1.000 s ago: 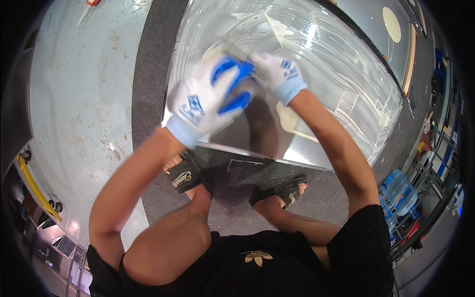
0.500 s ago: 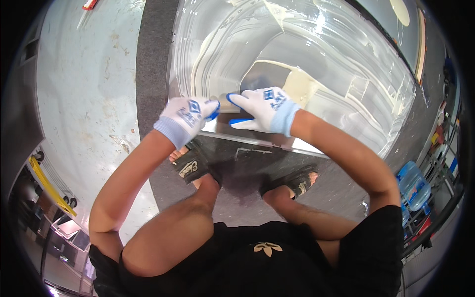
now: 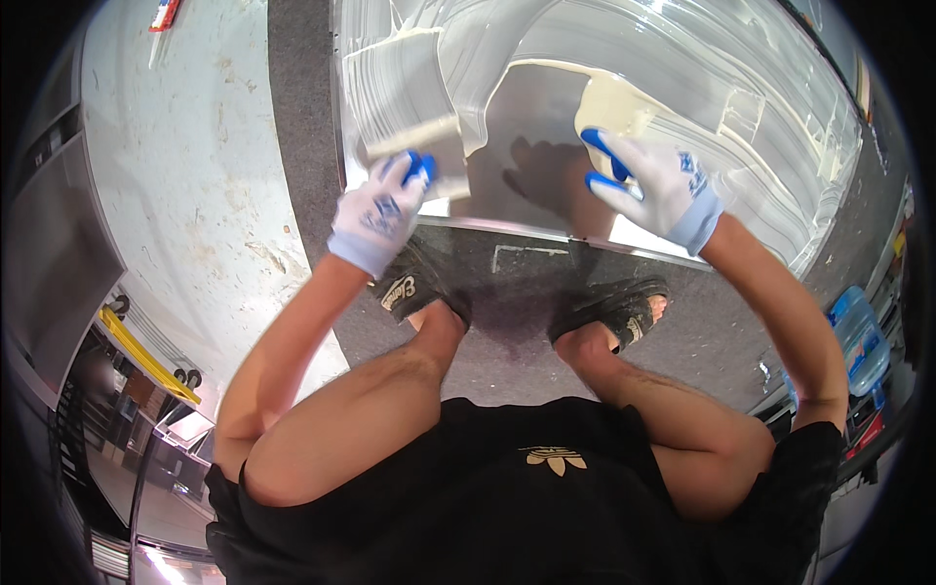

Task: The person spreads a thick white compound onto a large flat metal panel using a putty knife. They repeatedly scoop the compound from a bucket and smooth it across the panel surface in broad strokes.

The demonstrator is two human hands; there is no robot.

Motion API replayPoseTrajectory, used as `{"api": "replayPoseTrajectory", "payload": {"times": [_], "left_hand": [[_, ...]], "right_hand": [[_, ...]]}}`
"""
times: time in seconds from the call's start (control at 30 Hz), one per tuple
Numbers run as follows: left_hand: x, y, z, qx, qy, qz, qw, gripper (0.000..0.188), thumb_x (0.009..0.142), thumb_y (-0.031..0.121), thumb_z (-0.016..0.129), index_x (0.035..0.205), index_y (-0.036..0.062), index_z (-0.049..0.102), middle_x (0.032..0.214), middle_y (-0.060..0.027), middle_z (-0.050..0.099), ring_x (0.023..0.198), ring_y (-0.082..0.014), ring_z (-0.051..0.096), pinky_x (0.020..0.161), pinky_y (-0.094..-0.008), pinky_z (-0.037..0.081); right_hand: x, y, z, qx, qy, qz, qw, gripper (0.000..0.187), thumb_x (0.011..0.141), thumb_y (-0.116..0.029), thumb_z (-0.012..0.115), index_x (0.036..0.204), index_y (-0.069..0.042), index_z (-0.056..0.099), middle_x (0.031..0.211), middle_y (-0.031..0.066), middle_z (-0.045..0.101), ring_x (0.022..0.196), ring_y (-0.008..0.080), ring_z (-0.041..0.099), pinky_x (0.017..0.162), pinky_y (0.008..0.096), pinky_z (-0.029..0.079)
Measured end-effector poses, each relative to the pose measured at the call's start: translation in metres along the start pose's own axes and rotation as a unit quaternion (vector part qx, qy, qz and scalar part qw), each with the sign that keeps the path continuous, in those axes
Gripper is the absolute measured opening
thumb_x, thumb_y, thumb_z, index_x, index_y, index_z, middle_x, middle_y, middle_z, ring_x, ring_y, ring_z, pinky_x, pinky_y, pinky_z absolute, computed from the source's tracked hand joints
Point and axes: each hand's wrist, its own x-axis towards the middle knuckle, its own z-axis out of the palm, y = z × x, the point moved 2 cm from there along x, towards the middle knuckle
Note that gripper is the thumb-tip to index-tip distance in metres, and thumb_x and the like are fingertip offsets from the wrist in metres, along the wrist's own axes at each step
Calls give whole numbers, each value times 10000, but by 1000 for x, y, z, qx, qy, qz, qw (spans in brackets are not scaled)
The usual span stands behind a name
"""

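Observation:
A glossy, mirror-like panel [image 3: 526,117] in front of me is coated with ridged streaks of cream-coloured paste. My left hand [image 3: 383,210], in a white glove with blue fingertips, is closed around a wide flat spreader [image 3: 414,136] near the panel's left front corner. Fresh fine ridges run up the panel beyond its blade; motion blurs the tool, and the glove hides part of it. Over a thick puddle of paste [image 3: 609,102], my gloved right hand [image 3: 648,185] hovers with its thumb and fingers apart, holding nothing visible. A dark reflection shows on the bare patch between my hands.
Pale, scuffed flooring [image 3: 205,127] lies to the left, with a red and white object [image 3: 164,15] on it. A yellow bar [image 3: 146,356] with small wheels stands lower left. At right is a clear blue water jug [image 3: 858,336]. My sandalled feet flank the panel's front edge.
My right hand has moved right, away from the left one, to above the puddle. The spreader now shows in my left hand, and the view has shifted, bringing the panel's edge higher.

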Motion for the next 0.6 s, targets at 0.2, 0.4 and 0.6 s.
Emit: {"api": "replayPoseTrajectory", "payload": {"times": [0.2, 0.4, 0.6], "left_hand": [[-4, 49, -13, -118, -26, 47, 992, 420, 867, 201, 732, 1281, 149, 683, 1250, -99, 696, 1057, -278, 707, 865, -388, 602], [77, 34, -65, -47, -39, 152, 987, 304, 894, 156, 690, 1197, 143, 677, 1101, -103, 697, 1014, -313, 696, 848, -429, 573], [178, 35, -94, 21, -62, 174, 983, 245, 922, 173, 686, 1166, 153, 677, 1071, -122, 668, 1069, -331, 670, 909, -440, 546]], "right_hand": [[-10, -22, 45, 27, -85, -60, 994, 642, 894, -476, 732, 1362, -68, 571, 1124, 171, 628, 995, 374, 660, 823, 470, 554], [42, -18, 39, 24, -11, 11, 1000, 497, 829, -472, 779, 1166, -128, 658, 1103, 135, 664, 998, 349, 684, 849, 479, 544], [97, 29, -5, -108, -85, 8, 991, 302, 947, -340, 673, 1186, -162, 721, 996, 134, 740, 923, 333, 727, 826, 421, 581]]}}
